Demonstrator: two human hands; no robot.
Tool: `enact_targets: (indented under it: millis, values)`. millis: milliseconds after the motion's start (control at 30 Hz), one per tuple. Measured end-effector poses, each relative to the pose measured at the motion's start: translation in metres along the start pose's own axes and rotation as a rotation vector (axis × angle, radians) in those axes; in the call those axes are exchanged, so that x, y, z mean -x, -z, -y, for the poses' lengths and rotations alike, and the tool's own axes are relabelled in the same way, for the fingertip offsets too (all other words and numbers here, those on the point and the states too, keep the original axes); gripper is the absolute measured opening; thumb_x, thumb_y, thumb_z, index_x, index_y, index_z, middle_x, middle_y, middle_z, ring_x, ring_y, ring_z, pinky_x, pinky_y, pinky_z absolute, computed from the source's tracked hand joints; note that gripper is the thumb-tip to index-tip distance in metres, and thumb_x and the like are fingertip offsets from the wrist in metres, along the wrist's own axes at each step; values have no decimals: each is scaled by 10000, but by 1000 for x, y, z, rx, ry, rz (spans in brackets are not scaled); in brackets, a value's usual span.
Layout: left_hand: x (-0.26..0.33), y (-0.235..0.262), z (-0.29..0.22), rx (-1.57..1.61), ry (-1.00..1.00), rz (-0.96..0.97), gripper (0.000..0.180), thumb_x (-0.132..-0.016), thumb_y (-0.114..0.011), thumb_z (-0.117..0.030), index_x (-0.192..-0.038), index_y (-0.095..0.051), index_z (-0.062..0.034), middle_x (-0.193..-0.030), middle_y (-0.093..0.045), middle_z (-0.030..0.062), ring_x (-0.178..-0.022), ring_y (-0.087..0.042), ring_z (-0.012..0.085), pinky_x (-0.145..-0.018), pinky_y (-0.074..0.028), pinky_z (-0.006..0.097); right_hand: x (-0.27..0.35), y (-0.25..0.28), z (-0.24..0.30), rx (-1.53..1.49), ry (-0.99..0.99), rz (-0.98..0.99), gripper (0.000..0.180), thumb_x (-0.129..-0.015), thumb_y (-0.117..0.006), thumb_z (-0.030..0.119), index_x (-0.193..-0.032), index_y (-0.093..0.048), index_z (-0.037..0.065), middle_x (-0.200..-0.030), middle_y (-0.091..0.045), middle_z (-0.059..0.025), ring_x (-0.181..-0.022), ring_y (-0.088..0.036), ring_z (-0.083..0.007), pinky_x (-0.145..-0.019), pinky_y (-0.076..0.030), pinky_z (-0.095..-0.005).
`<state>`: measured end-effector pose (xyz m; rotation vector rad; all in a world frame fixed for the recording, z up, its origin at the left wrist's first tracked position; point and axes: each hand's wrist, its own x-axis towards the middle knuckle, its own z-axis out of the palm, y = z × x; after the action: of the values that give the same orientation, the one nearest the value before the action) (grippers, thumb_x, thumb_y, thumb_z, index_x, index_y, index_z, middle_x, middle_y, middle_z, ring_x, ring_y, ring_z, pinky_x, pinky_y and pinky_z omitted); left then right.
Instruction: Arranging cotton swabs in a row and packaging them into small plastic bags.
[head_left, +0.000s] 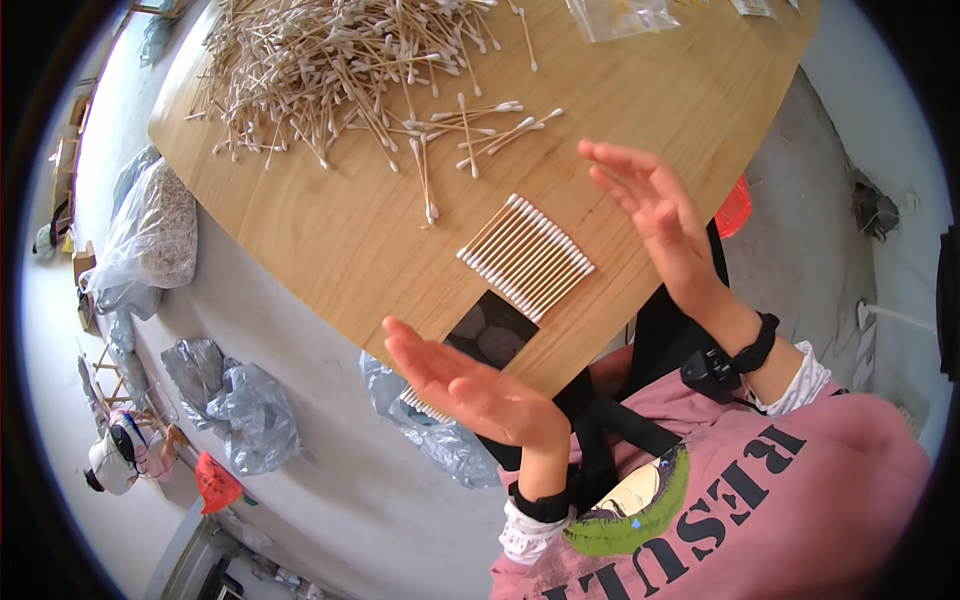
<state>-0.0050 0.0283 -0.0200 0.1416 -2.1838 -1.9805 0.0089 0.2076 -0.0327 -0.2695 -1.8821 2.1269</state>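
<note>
A neat row of cotton swabs (526, 258) lies side by side on the wooden table (330, 235), near its front edge. Left of the row and nearer to me, my left hand (475, 392) hovers with its fingers stretched out, holding nothing. My right hand (660, 225) is raised on the other side of the row, fingers apart and nothing in it. Neither hand touches the row. A dark square with a hexagon pattern (492, 330) sits at the table edge, between the row and my left hand. Beyond, a large heap of loose cotton swabs (330, 75) covers the far left of the table.
Several stray swabs (470, 135) lie between heap and row. A clear plastic bag (622, 15) rests at the far edge. Below the table edge, another clear bag (450, 450) has swabs showing at its top. Filled bags (150, 235) stand on the floor; a person (125, 455) is far left.
</note>
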Motion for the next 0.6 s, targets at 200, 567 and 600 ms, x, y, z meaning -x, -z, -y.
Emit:
enact_targets:
  millis: [200, 567, 600]
  values:
    - [17, 25, -11, -480, -171, 382, 793, -1035, -420, -499, -1553, -179, 52, -1633, -169, 233, -1530, -129, 364, -1230, -79, 475, 1, 14, 2, 292, 35, -52, 289, -939, -621, 68, -1225, -608, 28, -1233, -597, -100, -1120, -581, -194, -979, -462, -335]
    - [33, 1, -12, -1164, -349, 848, 1171, -844, -534, -739, -1534, -151, 126, -1629, -116, 295, -1539, -48, 398, -1217, 30, 511, 3, 6, 7, 562, 182, 168, 205, -785, -640, -78, -941, -671, 52, -874, -566, -61, -765, -581, -199, -633, -468, -310]
    - [27, -3, -13, -1163, -348, 848, 1171, -844, -534, -739, -1534, -151, 126, -1629, -116, 295, -1539, -48, 398, -1217, 30, 511, 3, 7, 6, 561, 184, 163, 202, -783, -641, -72, -936, -671, 56, -869, -560, -59, -761, -574, -202, -624, -462, -312]
